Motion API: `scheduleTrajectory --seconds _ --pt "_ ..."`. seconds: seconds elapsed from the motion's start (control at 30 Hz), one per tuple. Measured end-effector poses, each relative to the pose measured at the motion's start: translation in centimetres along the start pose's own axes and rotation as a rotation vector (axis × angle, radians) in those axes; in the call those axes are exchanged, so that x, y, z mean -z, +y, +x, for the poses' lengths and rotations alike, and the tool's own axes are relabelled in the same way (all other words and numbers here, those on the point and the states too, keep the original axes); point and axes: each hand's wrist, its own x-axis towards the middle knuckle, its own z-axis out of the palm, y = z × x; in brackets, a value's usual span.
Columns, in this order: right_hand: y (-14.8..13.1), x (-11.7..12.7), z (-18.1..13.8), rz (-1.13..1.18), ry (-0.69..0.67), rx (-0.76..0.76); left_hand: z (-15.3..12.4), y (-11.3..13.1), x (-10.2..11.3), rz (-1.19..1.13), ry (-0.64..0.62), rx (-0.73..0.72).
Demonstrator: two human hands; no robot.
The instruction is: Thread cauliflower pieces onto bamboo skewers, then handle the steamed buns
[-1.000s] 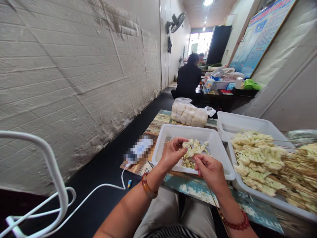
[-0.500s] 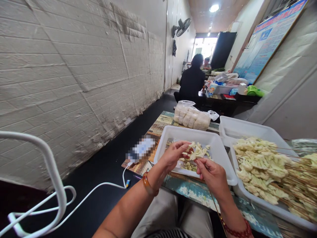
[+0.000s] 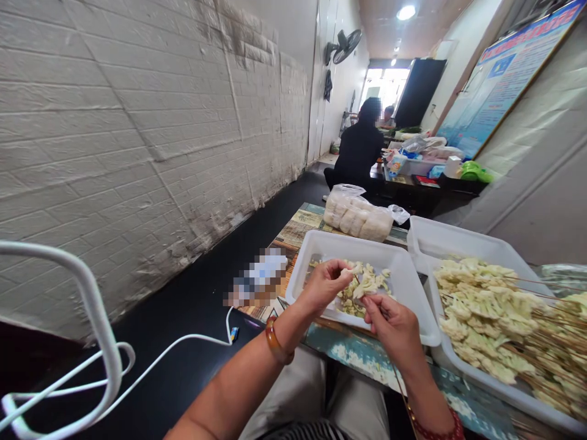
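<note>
Over the white plastic tub (image 3: 300, 269), both my hands are at work on cauliflower. My left hand (image 3: 324, 286) is closed, pinching a small cauliflower floret (image 3: 351, 269) between thumb and fingers. In my right hand (image 3: 391, 319), closed too, is a thin bamboo skewer (image 3: 400, 386); its long end runs down past my wrist. Pale cauliflower pieces (image 3: 370, 282) sit on the skewer just above my right fingertips, close to the left hand's floret. Loose small florets lie in the tub below, partly hidden by my hands.
To the right, a second white tub (image 3: 463, 360) holds a heap of skewered cauliflower (image 3: 486, 305). Behind the first tub lies a plastic bag of pale rounded pieces (image 3: 358, 217). A white cable (image 3: 183, 338) runs at the left. A person in black (image 3: 360, 150) sits farther back.
My left fingers have closed from a looser, spread pose into a pinch on a floret near the skewer's tip. My right hand stays nearly in place; the view has shifted slightly.
</note>
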Motion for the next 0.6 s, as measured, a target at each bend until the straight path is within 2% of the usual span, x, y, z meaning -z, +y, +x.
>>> scheduleTrajectory --seconds 0.6 --pt "-0.02 -0.47 -0.47 -0.16 0.101 0.161 0.18 -0.02 0.17 0.009 -0.087 0.076"
